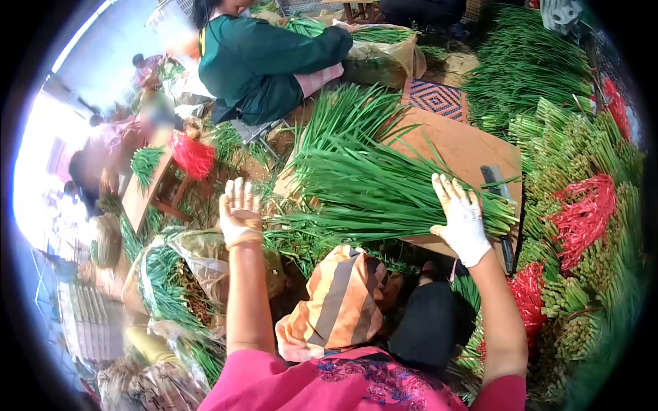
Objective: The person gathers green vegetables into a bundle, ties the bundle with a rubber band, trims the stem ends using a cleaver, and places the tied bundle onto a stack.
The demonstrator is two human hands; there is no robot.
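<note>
A thick heap of garlic chives [370, 185], long flat green leaves with pale cut ends to the right, lies across the brown board [480, 144]. My right hand [462, 222], in a white glove with bare fingertips, rests on the heap near the stem ends, its fingers stretched out and thumb apart. Raised left of the heap, my left hand [241, 216] wears a similar glove. It is open and holds nothing. A knife [495, 183] with a broad dark blade lies on the board's right side, partly hidden by the leaves.
Bundled chives [569, 151] are piled along the right, with red plastic ties [582, 216] among them. A co-worker in a green jacket [260, 61] sits beyond the board. A sack of chives [164, 281] stands at left, near a small wooden bench [147, 188].
</note>
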